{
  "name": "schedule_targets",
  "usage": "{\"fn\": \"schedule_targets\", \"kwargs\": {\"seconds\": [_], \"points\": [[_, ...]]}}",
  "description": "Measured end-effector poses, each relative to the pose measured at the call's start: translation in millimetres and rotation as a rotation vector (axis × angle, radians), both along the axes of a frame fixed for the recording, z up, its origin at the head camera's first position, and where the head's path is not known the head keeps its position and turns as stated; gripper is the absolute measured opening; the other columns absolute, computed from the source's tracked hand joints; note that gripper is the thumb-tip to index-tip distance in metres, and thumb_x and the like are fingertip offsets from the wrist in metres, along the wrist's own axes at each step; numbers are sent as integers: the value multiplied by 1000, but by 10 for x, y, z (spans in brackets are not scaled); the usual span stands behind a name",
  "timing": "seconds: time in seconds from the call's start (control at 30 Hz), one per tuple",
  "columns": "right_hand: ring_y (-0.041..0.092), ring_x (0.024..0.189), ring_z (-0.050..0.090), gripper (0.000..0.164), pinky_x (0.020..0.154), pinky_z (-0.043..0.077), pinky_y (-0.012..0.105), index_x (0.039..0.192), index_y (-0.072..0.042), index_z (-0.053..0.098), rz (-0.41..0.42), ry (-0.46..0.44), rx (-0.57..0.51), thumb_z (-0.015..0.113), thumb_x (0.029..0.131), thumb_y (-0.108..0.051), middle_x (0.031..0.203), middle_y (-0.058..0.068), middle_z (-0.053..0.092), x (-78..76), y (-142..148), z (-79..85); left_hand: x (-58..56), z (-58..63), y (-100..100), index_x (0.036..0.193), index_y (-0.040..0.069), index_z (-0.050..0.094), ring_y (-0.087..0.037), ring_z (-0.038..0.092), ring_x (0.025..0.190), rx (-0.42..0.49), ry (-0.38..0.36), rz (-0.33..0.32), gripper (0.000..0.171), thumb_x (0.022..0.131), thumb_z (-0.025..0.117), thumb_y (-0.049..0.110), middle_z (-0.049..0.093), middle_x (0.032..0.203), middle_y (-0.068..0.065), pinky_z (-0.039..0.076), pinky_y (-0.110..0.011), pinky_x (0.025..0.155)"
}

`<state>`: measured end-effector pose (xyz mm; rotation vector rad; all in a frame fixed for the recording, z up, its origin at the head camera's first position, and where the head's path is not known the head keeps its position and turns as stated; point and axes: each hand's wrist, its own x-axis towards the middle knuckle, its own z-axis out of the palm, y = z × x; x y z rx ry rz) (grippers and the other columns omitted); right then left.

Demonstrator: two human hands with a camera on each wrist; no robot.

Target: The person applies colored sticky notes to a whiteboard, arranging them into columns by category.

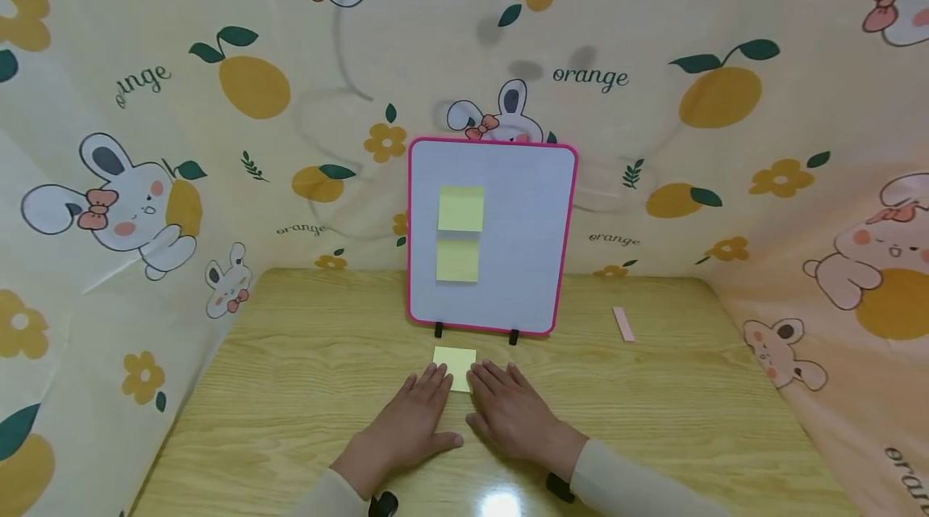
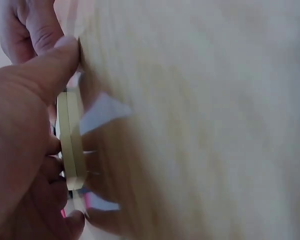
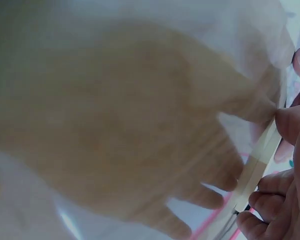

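Observation:
A pad of pale yellow sticky notes (image 1: 459, 367) lies on the table just in front of a small whiteboard (image 1: 522, 235). My left hand (image 1: 416, 420) rests at the pad's left side, palm down, fingers extended and fingertips at its edge. On the opposite side my right hand (image 1: 517, 419) lies likewise, its fingertips at the right edge. The pad's thick side shows in the left wrist view as a yellow block (image 2: 70, 140) beside the fingers. Two yellow notes, an upper one (image 1: 460, 209) and a lower one (image 1: 457, 260), are stuck on the whiteboard's left half.
The pink-framed whiteboard leans back on two black feet, a left one (image 1: 439, 330) and a right one (image 1: 514, 337). A small pink strip (image 1: 623, 324) lies to its right on the wooden table (image 1: 305, 388). Printed cloth (image 1: 472, 33) walls the table's back and sides.

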<state>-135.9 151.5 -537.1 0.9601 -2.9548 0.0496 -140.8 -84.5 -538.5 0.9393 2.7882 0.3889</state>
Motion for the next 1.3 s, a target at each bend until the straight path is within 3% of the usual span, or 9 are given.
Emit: {"fn": "schedule_targets", "kwargs": {"seconds": [0.4,0.6,0.87,1.1,1.3], "points": [[29,158,35,69,127,32,60,163,-8,40,-3,-39,54,46,110,-51,169,8,40,-199,-199,1,-142,76,-219,162,-4,33,-38,22,162,41,-19,-7,102,94,71,61,27,172,-22,26,-57,131],[29,158,34,69,128,31,60,164,-9,38,-8,-70,62,46,110,-52,170,8,38,-214,-267,31,-152,120,-274,160,-6,36,-39,24,161,71,-41,-5,101,92,76,57,29,171,-24,26,-59,130],[28,159,33,70,129,30,58,164,-9,38,-26,-83,84,44,110,-54,171,7,36,-211,-303,36,-178,67,-299,160,-6,37,-40,24,161,87,-45,-11,103,90,77,57,30,170,-24,27,-60,129],[28,159,33,70,129,30,58,164,-8,37,-22,-75,88,45,110,-52,171,8,37,-212,-250,41,-204,37,-304,161,-5,35,-39,24,161,89,-45,-14,103,91,77,58,29,171,-23,26,-59,130],[33,156,37,66,128,31,60,161,-6,43,-35,-53,12,51,110,-46,167,12,42,-194,-15,79,-216,30,-300,160,-5,36,-41,27,160,119,-36,-27,103,90,78,57,31,170,-24,28,-60,129]]}}
